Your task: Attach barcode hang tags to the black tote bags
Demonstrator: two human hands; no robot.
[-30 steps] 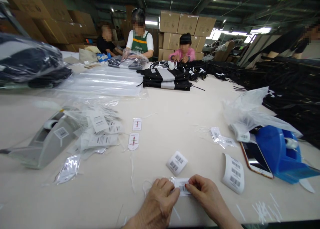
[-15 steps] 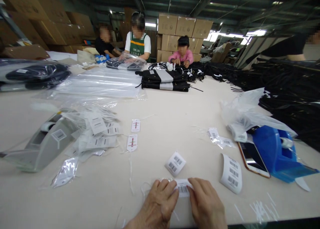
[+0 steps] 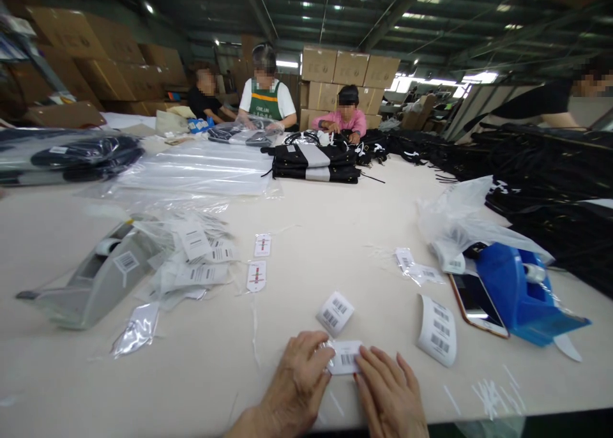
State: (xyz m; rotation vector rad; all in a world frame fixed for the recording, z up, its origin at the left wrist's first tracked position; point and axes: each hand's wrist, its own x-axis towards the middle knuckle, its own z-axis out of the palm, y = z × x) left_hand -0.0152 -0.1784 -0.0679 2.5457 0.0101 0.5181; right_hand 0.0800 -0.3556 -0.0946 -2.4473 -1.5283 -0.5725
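A white tag with a barcode [image 3: 345, 357] lies on the table near its front edge, between my hands. The fingers of my left hand [image 3: 299, 377] pinch its left end, where a bit of shiny clear plastic shows. My right hand [image 3: 390, 387] rests at the tag's right end, fingers extended and touching its edge. Just behind sits a small barcode label sheet [image 3: 336, 313]. A longer curled sheet of barcode labels [image 3: 437, 331] stands to the right. Two tags with red print [image 3: 262, 245] lie to the left, beyond my hands.
A grey tape dispenser [image 3: 103, 278] and a heap of tags [image 3: 201, 259] are at left. At right are a phone [image 3: 479, 304], a blue dispenser [image 3: 522, 297] and a plastic bag [image 3: 460, 214]. Folded black goods [image 3: 316, 163] lie farther back; several people work around the table.
My right hand's fingers have straightened and spread along the tag's right end. My left hand still pinches the other end. The camera view has shifted slightly.
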